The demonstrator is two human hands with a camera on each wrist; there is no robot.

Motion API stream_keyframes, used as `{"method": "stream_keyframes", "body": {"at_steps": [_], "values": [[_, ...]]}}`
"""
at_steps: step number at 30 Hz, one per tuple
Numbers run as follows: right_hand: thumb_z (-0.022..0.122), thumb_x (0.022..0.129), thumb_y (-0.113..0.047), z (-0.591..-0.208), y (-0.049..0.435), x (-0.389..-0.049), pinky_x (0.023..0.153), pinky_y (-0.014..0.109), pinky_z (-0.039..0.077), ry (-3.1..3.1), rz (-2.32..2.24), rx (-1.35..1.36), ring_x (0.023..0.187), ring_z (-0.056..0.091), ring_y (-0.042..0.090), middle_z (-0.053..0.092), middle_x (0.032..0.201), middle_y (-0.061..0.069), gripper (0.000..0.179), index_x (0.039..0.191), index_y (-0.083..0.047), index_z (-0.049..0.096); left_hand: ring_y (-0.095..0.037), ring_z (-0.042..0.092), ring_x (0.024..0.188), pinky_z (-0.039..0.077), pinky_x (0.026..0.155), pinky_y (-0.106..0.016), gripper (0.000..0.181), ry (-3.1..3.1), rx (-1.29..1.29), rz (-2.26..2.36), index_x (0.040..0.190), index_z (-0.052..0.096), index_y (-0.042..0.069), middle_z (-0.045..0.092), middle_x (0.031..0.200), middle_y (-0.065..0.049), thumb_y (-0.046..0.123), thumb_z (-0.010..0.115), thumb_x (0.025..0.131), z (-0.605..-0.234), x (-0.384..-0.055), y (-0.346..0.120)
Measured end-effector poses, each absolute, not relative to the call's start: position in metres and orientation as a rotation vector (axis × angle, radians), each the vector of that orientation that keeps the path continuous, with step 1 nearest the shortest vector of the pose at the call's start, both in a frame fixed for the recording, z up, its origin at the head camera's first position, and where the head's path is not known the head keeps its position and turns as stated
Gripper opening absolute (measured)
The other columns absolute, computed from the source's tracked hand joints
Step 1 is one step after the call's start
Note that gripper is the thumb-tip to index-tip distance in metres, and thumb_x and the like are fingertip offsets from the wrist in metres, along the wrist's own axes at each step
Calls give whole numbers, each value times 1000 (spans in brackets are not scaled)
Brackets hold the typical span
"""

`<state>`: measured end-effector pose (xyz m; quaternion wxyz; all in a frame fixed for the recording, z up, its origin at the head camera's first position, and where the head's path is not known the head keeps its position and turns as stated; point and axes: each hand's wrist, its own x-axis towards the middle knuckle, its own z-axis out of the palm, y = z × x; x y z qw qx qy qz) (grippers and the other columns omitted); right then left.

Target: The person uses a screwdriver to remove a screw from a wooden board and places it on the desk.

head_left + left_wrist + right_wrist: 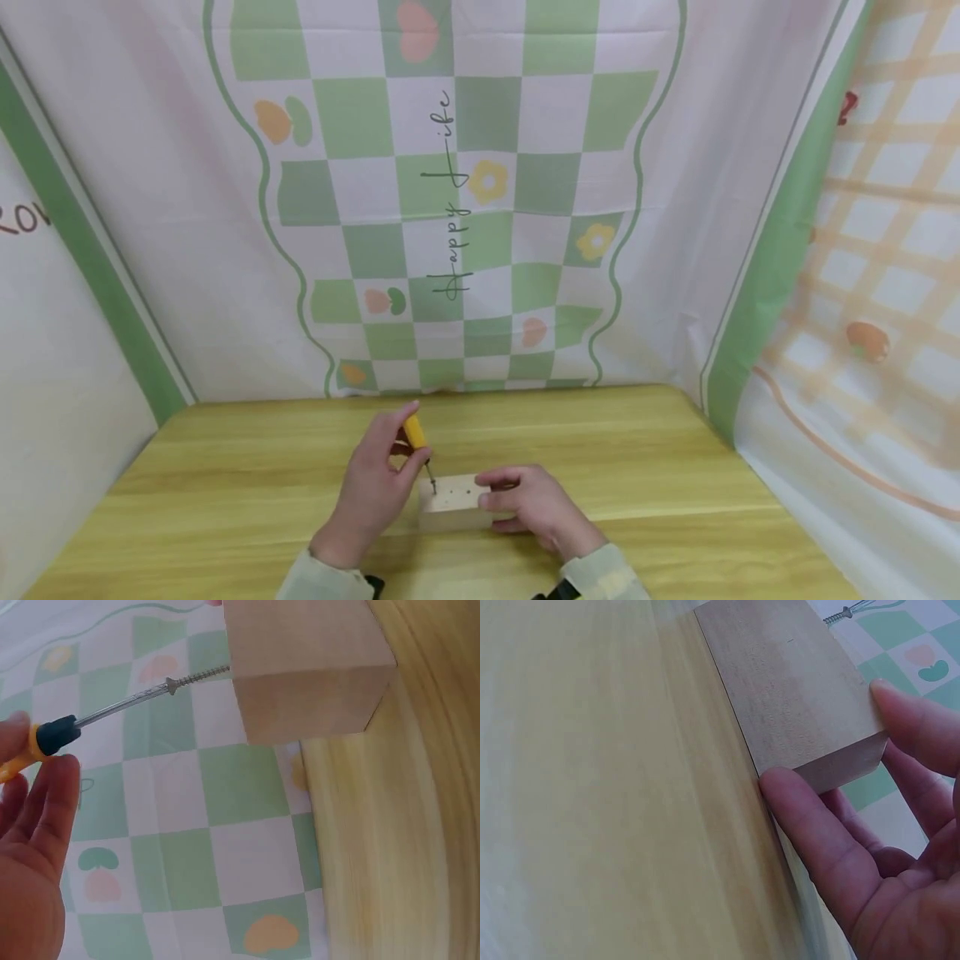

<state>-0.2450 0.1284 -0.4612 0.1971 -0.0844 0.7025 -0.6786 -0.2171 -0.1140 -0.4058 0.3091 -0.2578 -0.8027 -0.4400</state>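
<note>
A pale wooden block (pixel 455 520) lies on the table, with several small dark holes in its top. One screw (pixel 199 677) stands in the block's top near its left end, much of its thread showing. The tip of a yellow-handled screwdriver (pixel 414 431) meets the screw's head, and the tool leans a little. My left hand (pixel 375 475) pinches the screwdriver's handle between thumb and fingers. At the block's right end, my right hand (pixel 531 505) grips it; in the right wrist view the thumb (pixel 810 817) presses the near side.
The wooden-grain table (pixel 225 492) spreads out around the block. Behind it hangs a green-and-white checked cloth (pixel 487 242), and another patterned cloth (pixel 862 333) hangs at the right. A white panel (pixel 67 333) with a green band stands at the left.
</note>
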Motion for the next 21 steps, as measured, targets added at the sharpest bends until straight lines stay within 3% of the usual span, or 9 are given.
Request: {"method": "stream_keyframes", "body": {"at_steps": [4, 10, 16, 21], "values": [[77, 87, -7, -461, 128, -244, 80, 48, 59, 1965, -1909, -244, 101, 63, 26, 62, 125, 13, 38, 123, 3, 67, -19, 66, 97, 59, 78, -30, 77, -2115, -710, -1263, 147, 46, 17, 63, 118, -8, -18, 71, 82, -407, -218, -115], [78, 86, -8, -461, 128, -245, 80, 47, 59, 1964, -1912, -241, 102, 63, 26, 61, 126, 14, 38, 122, 2, 68, -18, 65, 87, 59, 69, -27, 73, -2115, -662, -1222, 147, 48, 14, 60, 104, -3, -12, 73, 84, -406, -217, -116], [78, 87, -8, -459, 129, -244, 80, 46, 59, 1965, -1905, -232, 102, 64, 26, 61, 126, 14, 38, 122, 2, 68, -19, 66, 100, 58, 83, -31, 72, -2168, -621, -1367, 144, 50, 19, 64, 122, -5, -17, 67, 85, -402, -216, -117], [78, 87, -8, -459, 129, -245, 80, 46, 59, 1962, -1902, -231, 102, 64, 26, 61, 126, 14, 37, 121, 2, 68, -18, 66, 90, 59, 76, -30, 67, -2146, -606, -1363, 142, 52, 16, 63, 108, -5, -13, 72, 84, -403, -217, -119]]}}
